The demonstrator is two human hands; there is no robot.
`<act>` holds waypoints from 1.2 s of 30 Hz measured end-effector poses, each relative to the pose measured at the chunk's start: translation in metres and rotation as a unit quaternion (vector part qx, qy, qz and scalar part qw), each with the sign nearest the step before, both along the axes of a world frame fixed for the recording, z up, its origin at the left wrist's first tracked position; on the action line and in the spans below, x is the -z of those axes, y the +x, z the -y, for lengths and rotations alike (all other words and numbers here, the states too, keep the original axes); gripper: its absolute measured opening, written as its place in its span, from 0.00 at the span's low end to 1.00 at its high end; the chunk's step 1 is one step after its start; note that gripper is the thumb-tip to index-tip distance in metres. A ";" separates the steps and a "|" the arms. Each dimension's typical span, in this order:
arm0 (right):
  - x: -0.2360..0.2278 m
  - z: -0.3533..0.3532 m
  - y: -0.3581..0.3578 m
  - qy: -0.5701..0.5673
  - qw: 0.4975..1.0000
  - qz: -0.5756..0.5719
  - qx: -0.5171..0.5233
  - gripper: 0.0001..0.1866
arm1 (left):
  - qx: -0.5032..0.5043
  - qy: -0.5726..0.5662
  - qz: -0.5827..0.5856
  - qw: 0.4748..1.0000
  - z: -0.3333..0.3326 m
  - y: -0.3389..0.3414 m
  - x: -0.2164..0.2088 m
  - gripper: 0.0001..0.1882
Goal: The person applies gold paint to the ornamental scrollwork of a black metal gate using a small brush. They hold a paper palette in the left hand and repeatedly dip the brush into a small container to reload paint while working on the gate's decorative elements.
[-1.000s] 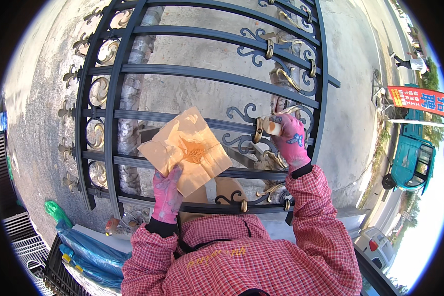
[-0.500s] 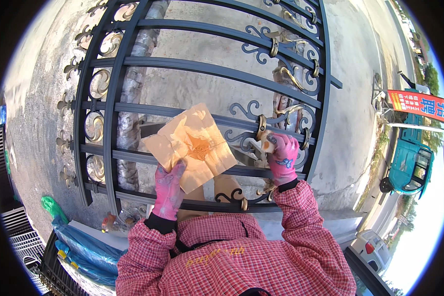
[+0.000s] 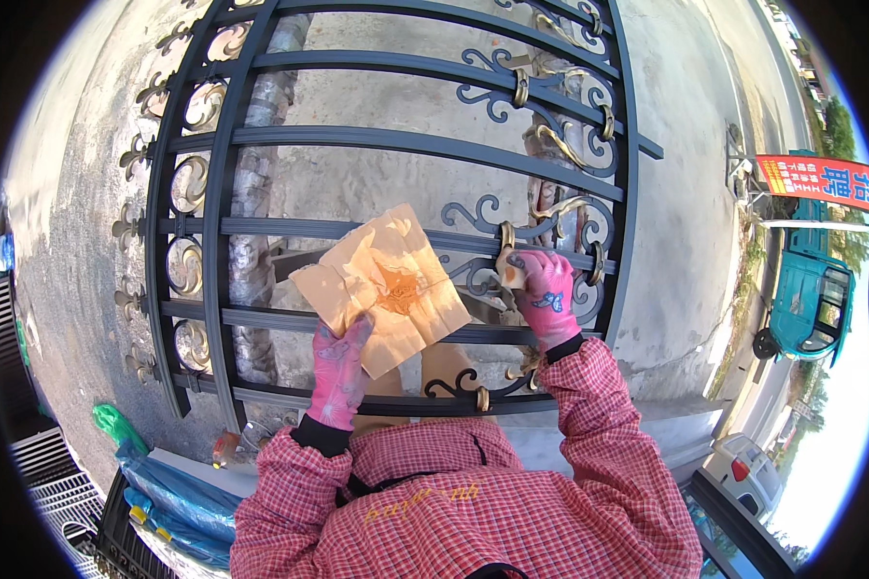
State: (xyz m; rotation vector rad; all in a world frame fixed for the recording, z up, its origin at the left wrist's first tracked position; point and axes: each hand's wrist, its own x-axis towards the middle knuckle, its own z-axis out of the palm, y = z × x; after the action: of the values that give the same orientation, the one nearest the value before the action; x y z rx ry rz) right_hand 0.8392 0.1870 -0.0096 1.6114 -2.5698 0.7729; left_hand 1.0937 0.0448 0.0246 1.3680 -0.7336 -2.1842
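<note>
In my left hand (image 3: pixel 340 372), gloved in pink, is a square of tan cardboard (image 3: pixel 410 323), thumb on top and fingers underneath. A wet orange-brown smear of what looks like paint (image 3: pixel 396 288) lies at its middle. My right hand (image 3: pixel 547 301), in a matching glove, pinches a small pale pad (image 3: pixel 514 274) with a brown stain, possibly a sponge. The pad is at a scroll ornament just below a gold collar (image 3: pixel 506 234); whether they touch I cannot tell. Both belong to a dark metal fence panel (image 3: pixel 406 143) lying flat before me, with gold-tinted scrolls (image 3: pixel 560 207).
Wrapped supports (image 3: pixel 253 251) run under the panel. Fleur-de-lis finials (image 3: pixel 130 227) project from its left side. Blue plastic sheeting (image 3: pixel 179 497) and a green bag (image 3: pixel 116 425) lie at the lower left. A red banner (image 3: pixel 821 180), a teal three-wheeled truck (image 3: pixel 806 299) and a white car (image 3: pixel 743 473) stand at the right.
The view has shifted slightly. My right hand and the pad have moved a little left and up along the scroll below the collar. My left hand still holds the cardboard, now slightly further right.
</note>
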 end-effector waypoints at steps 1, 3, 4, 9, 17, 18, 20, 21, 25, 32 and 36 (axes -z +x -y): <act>0.000 0.000 -0.003 0.011 1.000 -0.002 0.020 0.21 | 0.009 0.004 0.003 1.000 0.001 -0.002 -0.001 0.17; -0.005 0.005 -0.011 -0.015 0.995 0.054 0.081 0.19 | 0.004 0.005 -0.012 1.000 0.002 -0.006 0.002 0.17; -0.007 0.006 -0.014 -0.049 0.976 0.163 0.133 0.19 | 0.001 0.007 -0.017 1.000 0.001 -0.007 0.003 0.17; -0.062 0.020 0.007 -0.145 0.883 0.417 0.161 0.19 | 0.034 -0.009 -0.031 0.999 -0.006 -0.018 0.013 0.19; -0.082 0.040 0.036 0.064 0.991 0.064 -0.101 0.30 | 0.054 -0.027 -0.039 0.997 -0.015 -0.043 0.001 0.18; -0.083 0.039 0.034 0.049 0.993 0.055 -0.090 0.30 | 0.054 -0.036 -0.039 0.997 -0.017 -0.042 0.002 0.18; -0.088 0.037 0.031 0.018 0.997 0.038 -0.066 0.30 | 0.045 -0.032 -0.032 0.998 -0.017 -0.042 0.004 0.18; -0.087 0.035 0.030 0.030 0.994 0.042 -0.097 0.30 | 0.039 -0.018 -0.030 0.999 -0.015 -0.045 0.000 0.17; -0.084 0.026 0.018 0.029 0.995 0.082 -0.053 0.27 | 0.028 -0.033 -0.022 0.999 -0.013 -0.041 0.012 0.17; -0.011 0.031 -0.032 0.032 0.965 0.220 0.142 0.22 | -0.008 -0.004 -0.003 1.000 -0.003 -0.027 0.025 0.17; -0.002 0.039 -0.045 0.018 0.954 0.245 0.175 0.21 | -0.008 -0.004 0.005 1.000 0.002 -0.026 0.015 0.18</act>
State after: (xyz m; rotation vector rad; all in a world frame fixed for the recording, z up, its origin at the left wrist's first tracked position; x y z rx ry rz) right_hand 0.7942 0.1477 -0.0079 1.0091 -3.0855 1.2141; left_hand 1.0680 0.0427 0.0096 1.3784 -0.7313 -2.1616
